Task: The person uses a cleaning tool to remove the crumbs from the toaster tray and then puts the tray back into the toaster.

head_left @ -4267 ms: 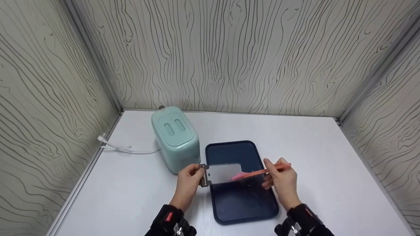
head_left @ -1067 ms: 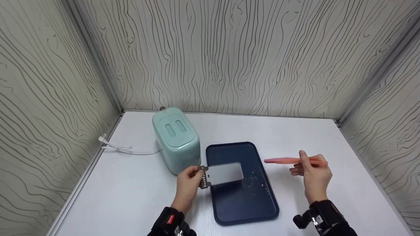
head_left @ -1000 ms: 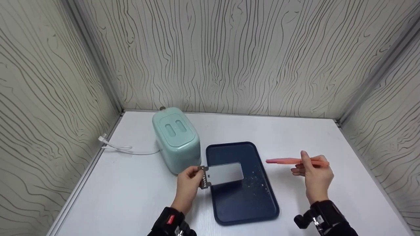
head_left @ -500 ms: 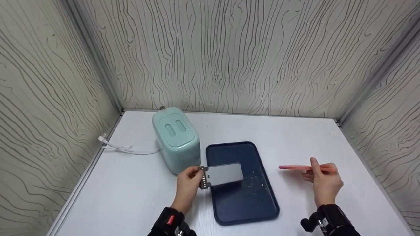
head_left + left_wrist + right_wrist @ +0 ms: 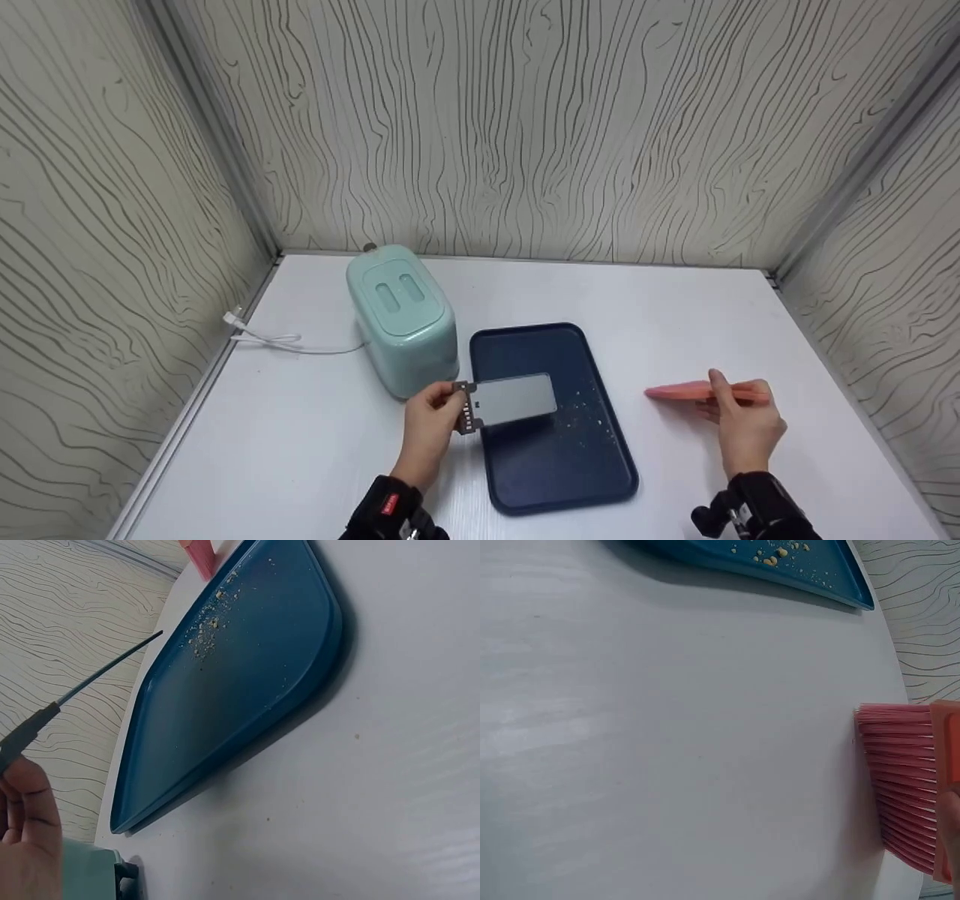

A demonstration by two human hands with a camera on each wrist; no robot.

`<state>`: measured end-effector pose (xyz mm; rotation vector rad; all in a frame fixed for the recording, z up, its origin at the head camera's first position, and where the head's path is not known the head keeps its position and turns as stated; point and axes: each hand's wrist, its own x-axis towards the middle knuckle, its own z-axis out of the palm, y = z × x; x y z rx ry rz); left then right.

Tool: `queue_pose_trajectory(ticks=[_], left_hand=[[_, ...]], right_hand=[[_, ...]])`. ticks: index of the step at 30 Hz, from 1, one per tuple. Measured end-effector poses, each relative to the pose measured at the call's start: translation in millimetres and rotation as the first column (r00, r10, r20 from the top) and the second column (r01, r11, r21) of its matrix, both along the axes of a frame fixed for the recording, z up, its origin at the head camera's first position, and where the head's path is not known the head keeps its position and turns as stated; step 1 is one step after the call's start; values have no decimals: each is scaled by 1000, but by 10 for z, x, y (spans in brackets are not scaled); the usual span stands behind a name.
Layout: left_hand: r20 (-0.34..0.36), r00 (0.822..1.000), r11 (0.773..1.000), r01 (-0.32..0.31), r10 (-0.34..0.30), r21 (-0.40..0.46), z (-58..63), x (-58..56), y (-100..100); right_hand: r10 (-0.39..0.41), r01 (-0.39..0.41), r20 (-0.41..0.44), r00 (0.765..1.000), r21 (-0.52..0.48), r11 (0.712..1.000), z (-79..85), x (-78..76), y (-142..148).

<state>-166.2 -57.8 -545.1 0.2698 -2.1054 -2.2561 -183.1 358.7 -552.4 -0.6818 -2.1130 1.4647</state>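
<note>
My left hand [image 5: 429,424] pinches the dark end of a flat, pale metal crumb tray [image 5: 514,398], which hovers over the left part of a dark blue serving tray [image 5: 555,472]. The left wrist view shows the crumb tray [image 5: 105,669] edge-on, apart from the blue tray. To the right of the blue tray, my right hand [image 5: 750,431] holds a brush [image 5: 679,391] with an orange handle and pink bristles [image 5: 900,780]. Its bristles are at or just above the white table; I cannot tell if they touch. Yellowish crumbs [image 5: 206,626] lie scattered on the blue tray.
A mint-green toaster [image 5: 405,322] stands just behind my left hand, beside the blue tray. Its white power cord [image 5: 292,345] lies to the left, with the plug near the table's edge. Patterned wall panels [image 5: 495,135] enclose the white table [image 5: 300,450] at the back and sides.
The brush was on the crumb tray at first; my right hand has carried it right, past the blue tray, and lowered it toward the table. Crumbs now show on the blue tray. My left hand barely moved.
</note>
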Motion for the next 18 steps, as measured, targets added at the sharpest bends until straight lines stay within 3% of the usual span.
queue_pose_trajectory(ticks=[13, 18], left_hand=[[3, 1000, 1000, -5, 5, 9, 23, 10, -4], [-2, 1000, 1000, -6, 6, 2, 24, 33, -13]], right_hand=[[52, -63, 104, 993, 109, 992, 15, 106, 32], [101, -115, 144, 984, 94, 989, 24, 151, 41]])
